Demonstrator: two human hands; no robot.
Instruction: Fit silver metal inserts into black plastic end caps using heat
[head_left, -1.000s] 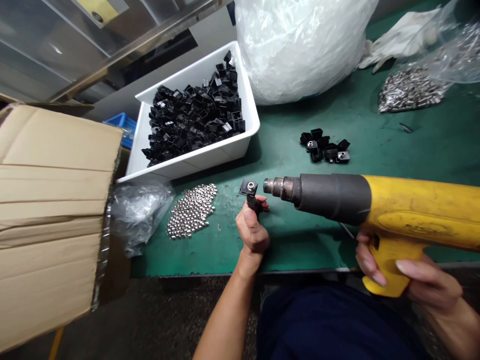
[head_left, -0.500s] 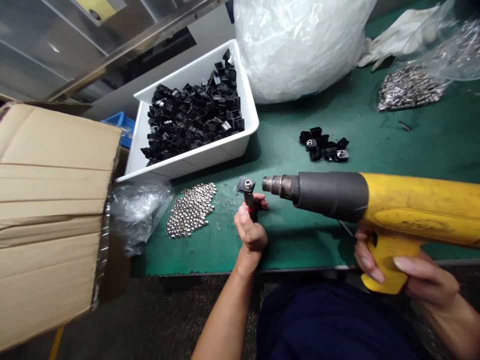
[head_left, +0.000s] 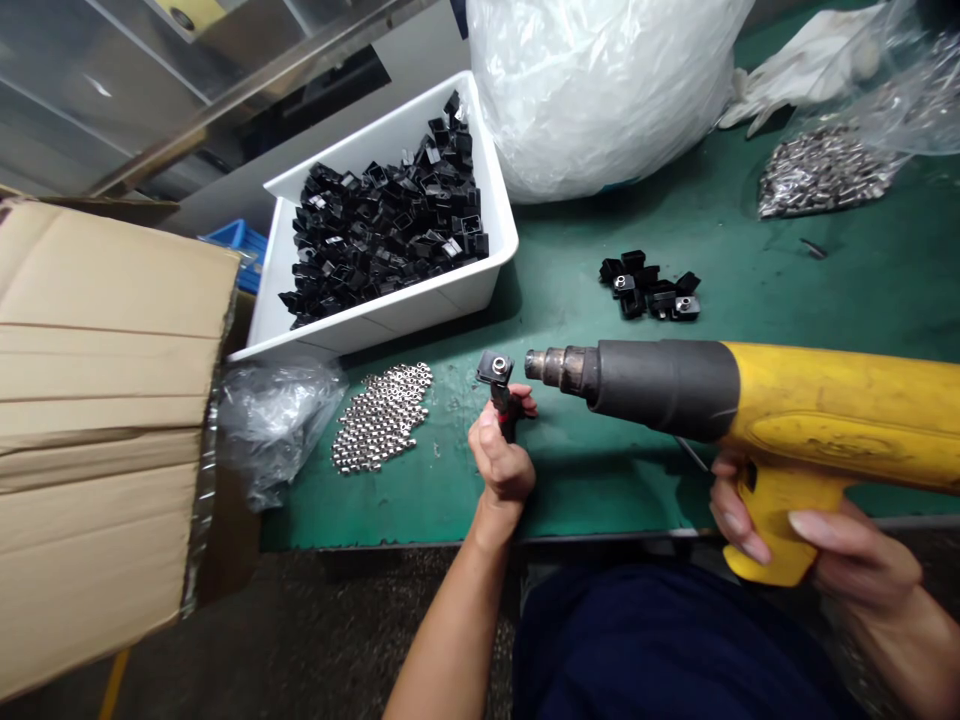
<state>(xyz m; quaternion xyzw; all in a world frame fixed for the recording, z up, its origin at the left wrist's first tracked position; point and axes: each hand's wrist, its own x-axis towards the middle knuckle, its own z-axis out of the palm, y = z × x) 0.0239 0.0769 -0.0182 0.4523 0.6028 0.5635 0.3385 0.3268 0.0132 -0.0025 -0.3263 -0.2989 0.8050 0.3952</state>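
My left hand (head_left: 504, 462) is closed around red-and-black handled pliers (head_left: 501, 400), whose handles are mostly hidden by my fingers. At the top of the pliers sits a small black plastic part (head_left: 492, 372) with a round metal insert facing up. My right hand (head_left: 817, 535) wraps the grip of a yellow heat gun (head_left: 847, 400). The gun's stepped metal nozzle points left, a short gap from the black part and not touching it. To the left of my left hand lies a patch of small metal inserts (head_left: 382, 418).
Black plastic parts (head_left: 394, 220) fill much of a white bin (head_left: 420, 312). Several black pieces (head_left: 649, 288) lie beyond the heat gun. Around the bench stand a cardboard box (head_left: 105, 420), clear plastic (head_left: 281, 420), a large white bag (head_left: 600, 90) and a bag of metal pieces (head_left: 829, 170).
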